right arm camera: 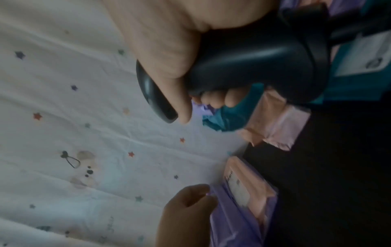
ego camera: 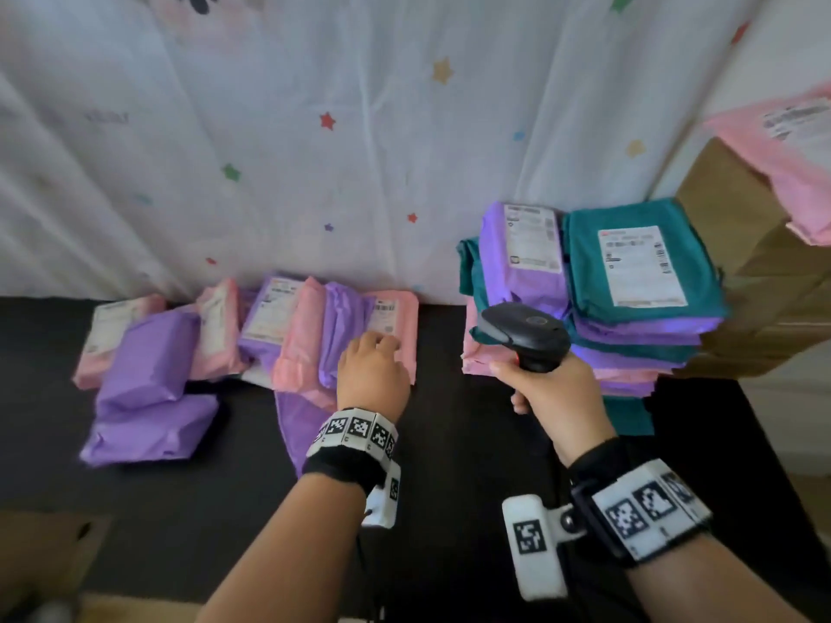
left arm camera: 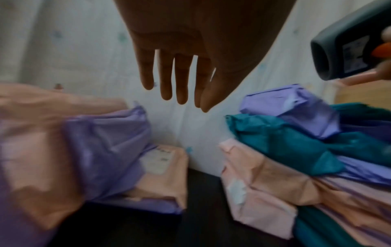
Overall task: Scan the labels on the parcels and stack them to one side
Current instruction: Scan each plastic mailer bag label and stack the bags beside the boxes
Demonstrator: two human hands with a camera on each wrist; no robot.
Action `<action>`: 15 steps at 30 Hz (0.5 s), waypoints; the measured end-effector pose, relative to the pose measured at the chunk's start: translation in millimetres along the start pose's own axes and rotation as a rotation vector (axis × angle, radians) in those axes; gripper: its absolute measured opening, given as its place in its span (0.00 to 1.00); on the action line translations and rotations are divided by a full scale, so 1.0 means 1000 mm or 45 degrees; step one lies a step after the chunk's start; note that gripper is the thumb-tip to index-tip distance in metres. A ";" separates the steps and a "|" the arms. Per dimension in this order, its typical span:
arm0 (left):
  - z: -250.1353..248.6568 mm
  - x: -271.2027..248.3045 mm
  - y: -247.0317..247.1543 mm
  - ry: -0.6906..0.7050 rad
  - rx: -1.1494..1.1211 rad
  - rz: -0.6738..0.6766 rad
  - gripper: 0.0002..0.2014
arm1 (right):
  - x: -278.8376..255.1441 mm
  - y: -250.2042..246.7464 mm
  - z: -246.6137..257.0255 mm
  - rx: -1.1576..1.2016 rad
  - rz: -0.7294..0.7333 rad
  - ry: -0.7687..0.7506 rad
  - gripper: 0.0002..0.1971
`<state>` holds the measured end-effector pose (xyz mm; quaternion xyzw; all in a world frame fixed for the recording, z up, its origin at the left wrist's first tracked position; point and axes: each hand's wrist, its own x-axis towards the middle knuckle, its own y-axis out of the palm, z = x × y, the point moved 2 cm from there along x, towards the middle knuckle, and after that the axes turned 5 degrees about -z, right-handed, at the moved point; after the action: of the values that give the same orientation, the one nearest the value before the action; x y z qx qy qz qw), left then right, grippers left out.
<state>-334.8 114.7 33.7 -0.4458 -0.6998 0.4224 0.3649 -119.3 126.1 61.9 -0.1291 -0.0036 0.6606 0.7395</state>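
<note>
While the right hand (ego camera: 551,384) wraps its fingers round the grip of a black handheld scanner (ego camera: 524,332), the left hand (ego camera: 373,368) reaches out over a pink parcel (ego camera: 398,328) at the right end of the unsorted row, holding nothing. In the left wrist view its fingers (left arm camera: 165,80) are straight and slightly spread above the parcels; from the head camera the fingertips lie at the lower edge of the parcel's white label (ego camera: 383,316), but whether they touch it cannot be told through the blur. The scanner's head points left and away from the person, with an orange trigger just visible under the index finger; most of the handle is hidden inside the fist.

Left of the pink parcel, more pink and purple parcels (ego camera: 148,357) lie overlapping on the dark bench (ego camera: 449,442), some label up, some showing only plain wrapping. Right of the scanner stands the stack (ego camera: 629,344) of pink, purple and teal parcels, a purple parcel (ego camera: 524,258) and a teal parcel (ego camera: 638,267) side by side on top, both labels up. The print on every label is too blurred to read. A white sheet (ego camera: 314,128) with coloured stars hangs behind the bench. At the right edge, partly cut off, another pink parcel (ego camera: 782,159) rests on a brown cardboard box (ego camera: 755,263).
</note>
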 end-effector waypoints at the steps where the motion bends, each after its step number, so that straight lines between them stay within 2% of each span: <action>1: 0.018 0.001 -0.001 -0.050 0.006 0.011 0.18 | -0.002 0.013 -0.005 -0.009 0.010 0.029 0.07; 5: 0.074 0.018 -0.009 -0.191 0.047 -0.004 0.22 | -0.009 0.057 -0.018 -0.073 0.027 0.129 0.07; 8: 0.097 0.038 -0.010 -0.198 0.123 0.097 0.20 | -0.010 0.083 -0.020 -0.089 0.023 0.169 0.06; 12: 0.099 0.058 -0.008 -0.102 0.323 0.206 0.17 | -0.013 0.105 -0.022 -0.073 -0.016 0.202 0.07; 15: 0.091 0.068 -0.002 -0.101 0.382 0.263 0.26 | -0.019 0.109 -0.023 -0.073 -0.050 0.250 0.07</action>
<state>-438.8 153.8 10.3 -0.4387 -0.5934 0.5745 0.3542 -224.6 113.2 21.3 -0.2142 0.0477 0.6297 0.7452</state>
